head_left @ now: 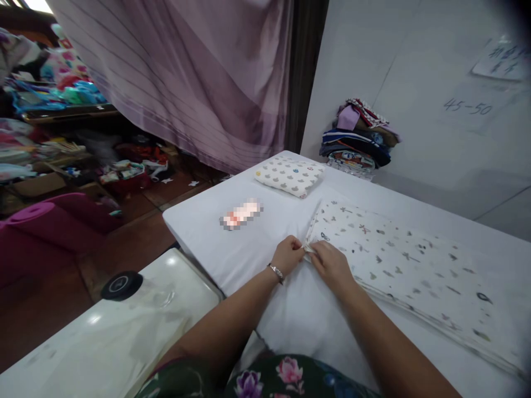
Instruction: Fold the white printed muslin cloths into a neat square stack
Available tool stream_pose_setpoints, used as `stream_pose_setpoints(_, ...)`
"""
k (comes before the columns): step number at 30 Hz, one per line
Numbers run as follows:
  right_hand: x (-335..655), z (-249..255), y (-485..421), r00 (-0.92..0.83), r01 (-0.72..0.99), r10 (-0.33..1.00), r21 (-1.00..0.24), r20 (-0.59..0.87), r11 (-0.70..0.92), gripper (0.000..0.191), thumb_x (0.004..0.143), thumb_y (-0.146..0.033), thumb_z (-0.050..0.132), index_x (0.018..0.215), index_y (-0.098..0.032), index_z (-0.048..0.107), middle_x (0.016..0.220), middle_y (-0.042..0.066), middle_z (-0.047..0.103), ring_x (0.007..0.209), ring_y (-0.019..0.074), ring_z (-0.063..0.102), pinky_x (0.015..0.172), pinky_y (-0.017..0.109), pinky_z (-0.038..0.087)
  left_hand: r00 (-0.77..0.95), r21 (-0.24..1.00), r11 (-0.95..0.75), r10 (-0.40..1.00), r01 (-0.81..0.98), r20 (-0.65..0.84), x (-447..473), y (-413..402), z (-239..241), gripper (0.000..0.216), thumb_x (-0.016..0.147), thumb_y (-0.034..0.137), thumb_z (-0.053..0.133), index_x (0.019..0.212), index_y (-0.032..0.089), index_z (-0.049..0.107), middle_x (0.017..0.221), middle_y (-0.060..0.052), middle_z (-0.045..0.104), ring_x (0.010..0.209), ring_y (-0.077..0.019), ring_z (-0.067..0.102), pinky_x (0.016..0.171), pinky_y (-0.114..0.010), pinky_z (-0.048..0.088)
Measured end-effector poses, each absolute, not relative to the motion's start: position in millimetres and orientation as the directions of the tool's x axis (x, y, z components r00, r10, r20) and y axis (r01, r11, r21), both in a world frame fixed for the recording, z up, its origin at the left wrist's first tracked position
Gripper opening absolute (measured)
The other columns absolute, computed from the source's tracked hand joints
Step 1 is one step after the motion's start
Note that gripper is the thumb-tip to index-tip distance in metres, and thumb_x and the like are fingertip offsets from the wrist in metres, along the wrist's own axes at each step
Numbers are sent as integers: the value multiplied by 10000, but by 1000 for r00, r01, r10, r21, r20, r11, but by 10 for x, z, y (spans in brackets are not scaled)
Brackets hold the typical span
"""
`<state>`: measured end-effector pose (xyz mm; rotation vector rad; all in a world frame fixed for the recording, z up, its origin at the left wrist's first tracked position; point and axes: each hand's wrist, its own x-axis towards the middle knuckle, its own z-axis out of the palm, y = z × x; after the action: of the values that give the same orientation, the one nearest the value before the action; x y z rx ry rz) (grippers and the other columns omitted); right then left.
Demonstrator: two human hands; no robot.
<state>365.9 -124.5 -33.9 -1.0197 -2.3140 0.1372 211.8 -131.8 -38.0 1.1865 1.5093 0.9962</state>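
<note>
A long folded white cloth (398, 260) with small printed figures lies flat on the white-covered table (207, 249). At its near left corner, my left hand (288, 255) pinches the cloth's edge, a bracelet on the wrist. Close beside it, my right hand (332, 262) grips the same corner, fingers closed on the cloth. The fingertips of both hands nearly meet there. Farther back sits a folded cloth bundle (289, 176) with grey prints, touched by neither hand. Left of it lies a small pixelated object (240, 214) whose kind I cannot make out.
A stack of folded clothes (359, 135) stands by the wall behind the table. At the left are a white side table (166, 282) with a black round lid (121, 285), and a pink rolled mat (50, 237). A pink curtain (199, 72) hangs behind.
</note>
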Motion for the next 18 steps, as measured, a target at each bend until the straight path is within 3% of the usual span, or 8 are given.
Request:
stream_pose_setpoints(5, 3682, -281, -1287, -425, 654, 707, -349, 565, 671, 177, 885, -253, 417, 986, -178, 541, 923, 70, 599, 859, 180, 549, 741, 301, 444, -118, 962, 273, 955, -20, -273, 2144, -1291, -356, 155, 665, 152, 585, 742, 174, 452, 516, 67, 501, 448, -88, 511, 386, -168, 366)
stream_pose_setpoints(11, 3603, -344, -1302, -493, 712, 739, -274, 460, 646, 171, 883, -236, 399, 945, -180, 549, 865, 60, 591, 806, 185, 542, 681, 296, 429, -125, 955, 270, 950, -123, -285, 2153, -1301, -344, 167, 644, 115, 593, 739, 168, 467, 526, 78, 491, 418, -64, 481, 434, -193, 443)
stream_pose_setpoints(15, 3553, -356, -1303, -498, 705, 747, -295, 440, 644, 162, 878, -219, 397, 928, -178, 546, 856, 63, 578, 812, 188, 527, 690, 299, 421, -91, 937, 283, 948, -206, -306, 2138, -1318, -337, 200, 683, 242, 622, 804, 177, 476, 584, 58, 541, 472, -90, 544, 490, -238, 490)
stream_pose_setpoints(18, 3530, -365, -1316, -478, 702, 776, -351, 412, 619, 121, 857, -191, 423, 878, -179, 541, 847, 63, 565, 812, 189, 512, 701, 302, 418, -60, 964, 238, 967, -121, -246, 2123, -1304, -379, 316, 661, 340, 677, 843, 170, 482, 618, 30, 578, 523, -108, 574, 491, -230, 489)
